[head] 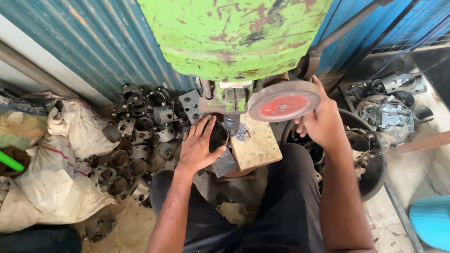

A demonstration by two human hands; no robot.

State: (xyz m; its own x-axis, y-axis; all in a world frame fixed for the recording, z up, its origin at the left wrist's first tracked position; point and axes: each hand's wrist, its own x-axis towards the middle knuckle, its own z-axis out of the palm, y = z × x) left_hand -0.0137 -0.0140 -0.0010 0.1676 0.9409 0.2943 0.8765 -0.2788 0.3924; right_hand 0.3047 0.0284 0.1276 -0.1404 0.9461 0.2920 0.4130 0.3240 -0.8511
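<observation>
- Fingers of left hand [199, 143] spread and curled over a dark metal ring part [218, 136], grasping it by its rim, thumb at the near side.
- Ring part held against the left edge of a small wooden block table [255, 145], just below the press ram [231, 122].
- Fingers of right hand [320, 122] wrapped around a lever behind the round grey wheel [283, 100], clenched; fingertips hidden behind the wheel's edge.
- Red circular disc at the wheel's centre, plain colour, tilted toward the camera.
- Green press body [234, 35] overhead, paint chipped with brown rust patches.
- Metal shavings [242, 133] scattered on the wooden block, right beside the ring part and the fingertips of the left hand.
- Pile of similar grey ring parts [140, 122] heaped left of the left hand, against the blue corrugated wall [103, 42]; a few lying apart on the floor lower down.
- White woven sacks [61, 173] at far left, creased and soiled, one with a thin red stripe; a green rod end [10, 161] poking across them.
- Black round tub [370, 164] right of the right hand, holding more dark parts.
- Heap of flat grey metal pieces [389, 117] at upper right, well apart from both hands.
- Light blue object [431, 220] at the lower right corner, partly cut off.
</observation>
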